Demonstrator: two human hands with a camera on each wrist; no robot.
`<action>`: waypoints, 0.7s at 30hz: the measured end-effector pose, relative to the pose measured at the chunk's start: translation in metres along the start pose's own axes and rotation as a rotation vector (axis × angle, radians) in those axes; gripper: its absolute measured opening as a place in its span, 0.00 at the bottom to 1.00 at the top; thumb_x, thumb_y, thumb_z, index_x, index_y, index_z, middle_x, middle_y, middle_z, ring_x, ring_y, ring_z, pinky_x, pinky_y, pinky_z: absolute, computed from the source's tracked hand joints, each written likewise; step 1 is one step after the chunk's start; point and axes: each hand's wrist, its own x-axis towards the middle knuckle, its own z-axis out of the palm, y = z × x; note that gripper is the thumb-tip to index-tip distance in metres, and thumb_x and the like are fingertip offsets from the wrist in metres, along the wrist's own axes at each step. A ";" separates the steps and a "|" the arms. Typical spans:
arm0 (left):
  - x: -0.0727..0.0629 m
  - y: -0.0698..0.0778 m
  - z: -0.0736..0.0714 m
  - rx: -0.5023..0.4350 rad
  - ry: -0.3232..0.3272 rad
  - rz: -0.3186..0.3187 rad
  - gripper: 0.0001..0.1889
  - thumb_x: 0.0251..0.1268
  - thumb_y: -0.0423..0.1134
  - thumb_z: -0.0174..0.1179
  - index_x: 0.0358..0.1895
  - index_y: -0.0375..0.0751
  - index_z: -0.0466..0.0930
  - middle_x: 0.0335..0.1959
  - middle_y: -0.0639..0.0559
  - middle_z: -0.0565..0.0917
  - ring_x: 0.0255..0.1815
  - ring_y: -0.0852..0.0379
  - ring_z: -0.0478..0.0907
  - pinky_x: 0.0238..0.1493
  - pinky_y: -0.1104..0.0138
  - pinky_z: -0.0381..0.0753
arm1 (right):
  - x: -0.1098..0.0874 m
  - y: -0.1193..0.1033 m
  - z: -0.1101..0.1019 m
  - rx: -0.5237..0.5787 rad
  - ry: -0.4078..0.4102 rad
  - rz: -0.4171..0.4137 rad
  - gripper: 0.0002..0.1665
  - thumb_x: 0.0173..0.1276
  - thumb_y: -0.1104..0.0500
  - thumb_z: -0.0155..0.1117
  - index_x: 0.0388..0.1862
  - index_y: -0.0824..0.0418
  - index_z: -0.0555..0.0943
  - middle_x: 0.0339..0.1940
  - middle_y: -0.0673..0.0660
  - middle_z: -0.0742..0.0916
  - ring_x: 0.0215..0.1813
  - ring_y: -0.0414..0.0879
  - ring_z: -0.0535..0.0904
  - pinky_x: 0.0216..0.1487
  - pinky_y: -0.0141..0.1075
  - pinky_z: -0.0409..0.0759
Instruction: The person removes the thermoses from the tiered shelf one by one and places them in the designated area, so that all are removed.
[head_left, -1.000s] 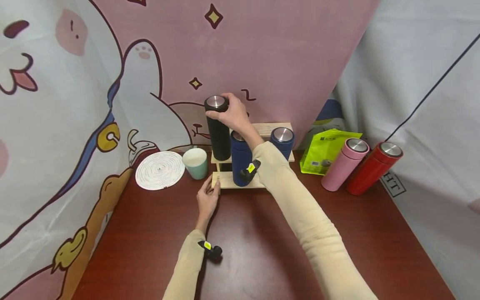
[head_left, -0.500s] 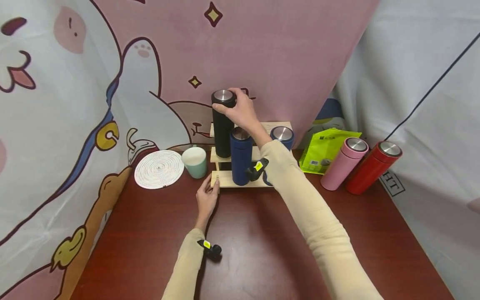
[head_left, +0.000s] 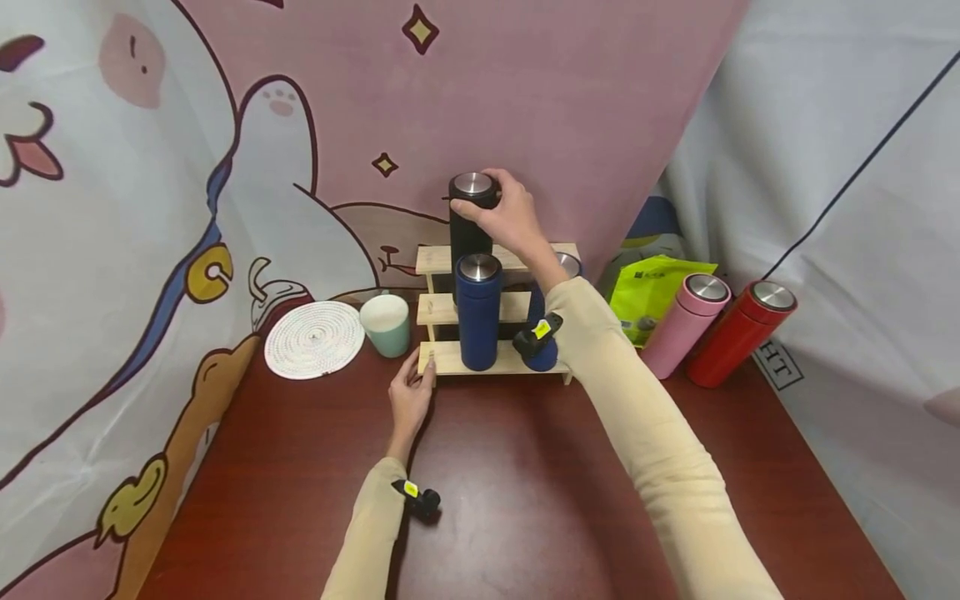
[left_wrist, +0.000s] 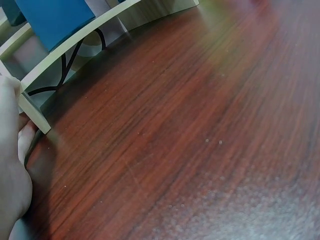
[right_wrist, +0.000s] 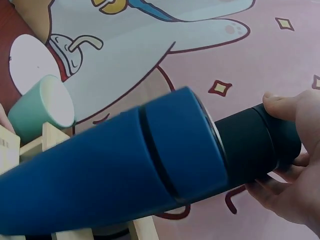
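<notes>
A black thermos bottle (head_left: 471, 225) with a steel-topped lid stands upright in my right hand (head_left: 513, 218), which grips it round the lid from the right. Its lower part is hidden behind a blue thermos bottle (head_left: 478, 321) on the bottom step of a three-step wooden rack (head_left: 442, 358). A second blue thermos bottle (head_left: 567, 265) is on the rack's right side, partly covered by my right wrist. My left hand (head_left: 409, 400) pinches the left end of the bottom step, thumb on top. In the right wrist view the blue bottle (right_wrist: 100, 180) overlaps the black one (right_wrist: 245, 145).
Left of the rack are a mint-green mug (head_left: 387, 325) and a white woven round mat (head_left: 315, 340). To the right stand a lime-green pouch (head_left: 648, 292), a pink thermos bottle (head_left: 682, 329) and a red thermos bottle (head_left: 738, 337). Printed cloth hangs behind the dark red-brown table (head_left: 525, 500).
My right hand has carried the black thermos bottle to the right along the rack, from its left end to behind the front blue bottle. My left hand stays on the rack.
</notes>
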 end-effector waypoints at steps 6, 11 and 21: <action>0.000 0.000 0.000 -0.009 -0.012 0.004 0.23 0.69 0.32 0.64 0.66 0.31 0.77 0.52 0.32 0.86 0.48 0.45 0.85 0.42 0.81 0.80 | -0.001 0.006 -0.017 0.011 0.011 0.035 0.44 0.65 0.43 0.72 0.74 0.59 0.68 0.65 0.59 0.80 0.61 0.50 0.79 0.61 0.41 0.79; 0.000 0.001 -0.001 -0.006 -0.024 -0.004 0.23 0.70 0.32 0.64 0.66 0.31 0.76 0.53 0.32 0.86 0.48 0.42 0.85 0.41 0.82 0.80 | -0.003 0.011 -0.033 0.005 0.029 0.073 0.44 0.65 0.41 0.71 0.75 0.56 0.68 0.66 0.57 0.79 0.64 0.49 0.78 0.64 0.41 0.78; -0.001 0.001 0.001 0.014 -0.002 0.005 0.23 0.69 0.31 0.64 0.65 0.28 0.77 0.52 0.29 0.86 0.47 0.47 0.86 0.42 0.80 0.81 | -0.012 0.025 -0.063 0.024 0.080 0.056 0.43 0.65 0.42 0.71 0.74 0.56 0.69 0.68 0.57 0.79 0.66 0.49 0.77 0.66 0.43 0.77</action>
